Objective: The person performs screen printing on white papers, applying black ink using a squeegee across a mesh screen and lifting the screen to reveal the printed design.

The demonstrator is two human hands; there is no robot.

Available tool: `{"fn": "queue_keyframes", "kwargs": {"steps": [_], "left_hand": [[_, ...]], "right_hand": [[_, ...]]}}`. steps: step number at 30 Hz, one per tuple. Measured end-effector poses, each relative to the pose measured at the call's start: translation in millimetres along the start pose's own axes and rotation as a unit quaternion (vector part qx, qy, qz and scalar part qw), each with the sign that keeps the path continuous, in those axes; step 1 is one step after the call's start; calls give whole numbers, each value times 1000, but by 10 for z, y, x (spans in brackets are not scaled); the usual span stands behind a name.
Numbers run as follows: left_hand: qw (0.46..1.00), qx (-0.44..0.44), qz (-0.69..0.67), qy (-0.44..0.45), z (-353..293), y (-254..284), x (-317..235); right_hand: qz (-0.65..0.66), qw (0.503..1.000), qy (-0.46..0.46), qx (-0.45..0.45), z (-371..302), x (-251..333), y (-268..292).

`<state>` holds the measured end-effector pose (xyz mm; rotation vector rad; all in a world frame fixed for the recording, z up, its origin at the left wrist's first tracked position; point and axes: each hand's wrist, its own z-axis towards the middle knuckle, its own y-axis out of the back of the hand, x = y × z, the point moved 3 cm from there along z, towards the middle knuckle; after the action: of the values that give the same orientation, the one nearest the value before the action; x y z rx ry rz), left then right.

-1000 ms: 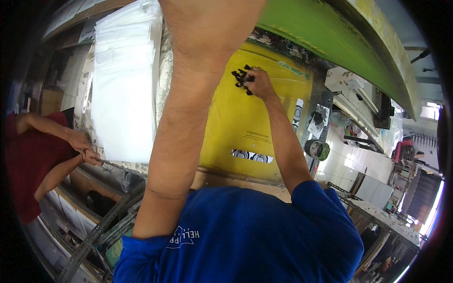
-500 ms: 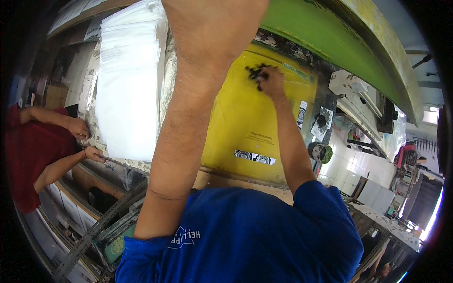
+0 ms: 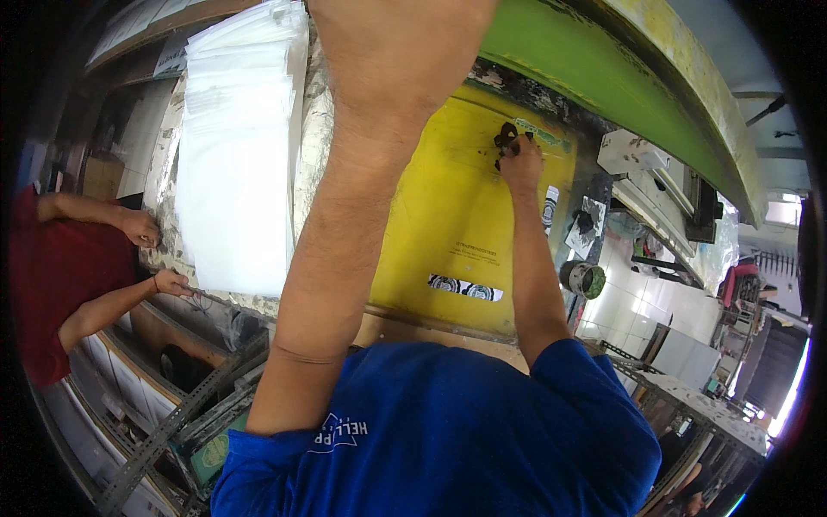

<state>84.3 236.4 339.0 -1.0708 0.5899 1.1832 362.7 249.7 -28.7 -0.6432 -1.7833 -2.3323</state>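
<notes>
My right hand (image 3: 524, 165) is closed on a crumpled black rag (image 3: 506, 136). The rag rests against the far right part of a yellow screen-printing mesh (image 3: 431, 215), near a greenish taped patch (image 3: 538, 131). Small dark specks lie on the mesh beside it. My left arm rises across the middle of the view, and the back of my left hand (image 3: 401, 52) fills the top edge close up; its fingers are out of the picture. Patterned tape strips (image 3: 465, 288) and small dark print sit on the mesh's near part.
A tall stack of thin white sheets (image 3: 233, 172) covers the table to the left. Beyond it, a person in a red shirt (image 3: 77, 267) holds both hands at the table's edge. A green panel (image 3: 603, 69) overhangs the far right. An ink-stained can (image 3: 586, 279) stands right of the mesh.
My right hand and the black rag have moved right and slightly nearer across the mesh. My left arm has shifted a little to the right.
</notes>
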Motion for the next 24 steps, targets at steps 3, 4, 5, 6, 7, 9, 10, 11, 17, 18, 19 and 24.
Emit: {"fn": "queue_keyframes", "kwargs": {"steps": [3, 4, 5, 6, 7, 9, 10, 11, 17, 18, 19, 24], "left_hand": [[1000, -5, 21, 13, -10, -21, 11], [1000, -10, 19, 15, -16, -28, -3], [1000, -16, 17, 17, -22, -32, -12], [1000, -19, 5, 19, -34, -44, -42], [1000, -19, 3, 23, -40, -48, -51], [999, -13, 11, 30, -38, -33, -68], [999, -12, 13, 34, -30, -41, -69], [999, -10, 15, 38, -22, -43, -68], [1000, 7, 4, 19, -27, -17, -11], [999, 7, 5, 34, -34, -4, -41], [999, -3, 14, 38, -29, -21, -39], [993, -53, 101, 10, -2, -73, -53]], "right_hand": [[26, 997, 39, -59, -131, 364, -173], [31, 996, 64, -48, -176, 590, -245], [35, 995, 89, -36, -223, 783, -267], [33, 994, 95, -33, -247, 895, -262], [32, 994, 101, -30, -264, 990, -242], [39, 993, 108, -32, -257, 924, -253], [47, 992, 110, -37, -209, 719, -235], [56, 991, 111, -40, -176, 517, -197], [5, 1000, -6, 17, -120, 60, 56], [53, 998, -5, 27, -149, 251, -5], [47, 998, 2, 34, -181, 467, -87], [67, 992, 100, 47, -297, 1118, -293]]}}
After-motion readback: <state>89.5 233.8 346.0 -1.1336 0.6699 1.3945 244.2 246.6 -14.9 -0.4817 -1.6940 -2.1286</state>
